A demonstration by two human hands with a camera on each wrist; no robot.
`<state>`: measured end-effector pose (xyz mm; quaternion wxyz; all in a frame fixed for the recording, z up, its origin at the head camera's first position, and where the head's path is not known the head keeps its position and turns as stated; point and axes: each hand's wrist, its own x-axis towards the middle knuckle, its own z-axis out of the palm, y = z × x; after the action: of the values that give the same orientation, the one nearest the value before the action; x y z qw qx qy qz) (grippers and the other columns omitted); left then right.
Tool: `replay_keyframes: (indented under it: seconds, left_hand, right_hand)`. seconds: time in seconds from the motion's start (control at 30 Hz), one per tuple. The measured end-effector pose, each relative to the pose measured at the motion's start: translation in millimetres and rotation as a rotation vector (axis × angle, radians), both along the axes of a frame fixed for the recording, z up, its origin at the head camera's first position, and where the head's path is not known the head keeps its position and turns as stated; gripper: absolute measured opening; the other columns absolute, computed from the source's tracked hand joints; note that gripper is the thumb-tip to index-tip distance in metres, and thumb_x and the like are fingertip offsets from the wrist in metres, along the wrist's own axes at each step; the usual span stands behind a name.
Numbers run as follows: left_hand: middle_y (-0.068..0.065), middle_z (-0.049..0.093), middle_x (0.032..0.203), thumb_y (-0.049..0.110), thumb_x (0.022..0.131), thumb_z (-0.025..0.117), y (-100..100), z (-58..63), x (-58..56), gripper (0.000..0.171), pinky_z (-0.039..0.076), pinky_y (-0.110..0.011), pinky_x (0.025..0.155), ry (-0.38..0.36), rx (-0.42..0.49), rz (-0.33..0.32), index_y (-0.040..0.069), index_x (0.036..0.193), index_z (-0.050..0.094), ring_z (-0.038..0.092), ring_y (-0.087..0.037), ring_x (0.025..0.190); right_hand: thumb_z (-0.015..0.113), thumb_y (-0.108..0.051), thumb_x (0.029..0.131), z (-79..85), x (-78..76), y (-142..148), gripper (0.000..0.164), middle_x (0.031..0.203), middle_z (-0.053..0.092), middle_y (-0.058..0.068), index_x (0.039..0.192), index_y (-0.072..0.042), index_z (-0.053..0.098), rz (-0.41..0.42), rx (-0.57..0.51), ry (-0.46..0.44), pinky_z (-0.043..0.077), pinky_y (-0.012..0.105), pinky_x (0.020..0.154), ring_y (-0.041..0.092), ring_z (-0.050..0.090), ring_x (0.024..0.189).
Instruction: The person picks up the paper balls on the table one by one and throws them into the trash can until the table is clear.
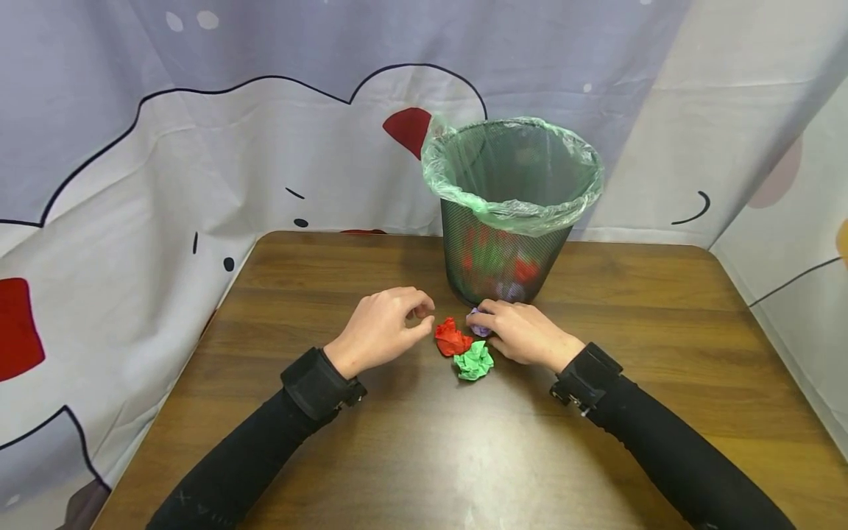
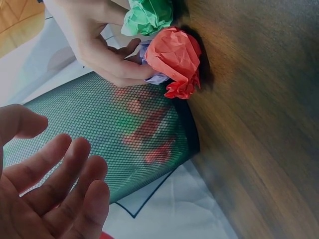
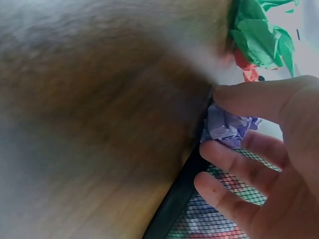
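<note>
Three crumpled paper balls lie close together on the table before the bin: a red paper ball (image 1: 452,338), a green paper ball (image 1: 473,361) and a purple paper ball (image 1: 478,324). My right hand (image 1: 526,335) pinches the purple one between thumb and fingers, as the right wrist view shows around the purple paper ball (image 3: 227,125). To the left of the red ball, my left hand (image 1: 384,327) hovers with loosely bent fingers and nothing in them. In the left wrist view, the red paper ball (image 2: 175,57) partly hides the purple one.
Just behind the balls stands a dark mesh wastebasket (image 1: 457,254) lined with a green plastic bag (image 1: 530,217). Red, green and purple scraps show through its mesh. A printed curtain (image 1: 318,162) hangs along the far edge of the wooden table (image 1: 318,471).
</note>
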<state>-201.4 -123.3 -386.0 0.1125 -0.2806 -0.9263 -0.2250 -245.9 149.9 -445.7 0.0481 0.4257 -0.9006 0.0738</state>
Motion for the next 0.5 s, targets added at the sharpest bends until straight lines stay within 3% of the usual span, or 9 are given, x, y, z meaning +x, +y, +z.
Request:
replay_keyframes:
  seconds: [0.3, 0.5]
  left_hand:
    - [0.007, 0.067, 0.086, 0.023, 0.089, 0.067, 1.9, -1.8, 0.3, 0.014, 0.049, -0.028, 0.065, -0.005, -0.009, 0.001, 0.017, 0.099, 0.074, 0.064, -0.013, 0.079]
    - [0.007, 0.066, 0.086, 0.022, 0.089, 0.066, 2.1, -2.2, 0.7, 0.016, 0.049, -0.028, 0.065, -0.015, -0.009, -0.002, 0.015, 0.1, 0.075, 0.065, -0.014, 0.079]
  right_hand:
    - [0.07, -0.005, 0.085, -0.1, -0.7, 8.6, 0.034, 0.096, 0.062, -0.005, 0.115, -0.021, 0.072, -0.036, -0.01, -0.026, 0.055, 0.038, 0.068, 0.014, 0.061, 0.075]
    - [0.071, -0.005, 0.085, 13.8, 2.4, 16.0, 0.037, 0.105, 0.065, -0.006, 0.118, -0.021, 0.071, -0.056, 0.014, -0.125, 0.057, 0.039, 0.075, 0.013, 0.063, 0.085]
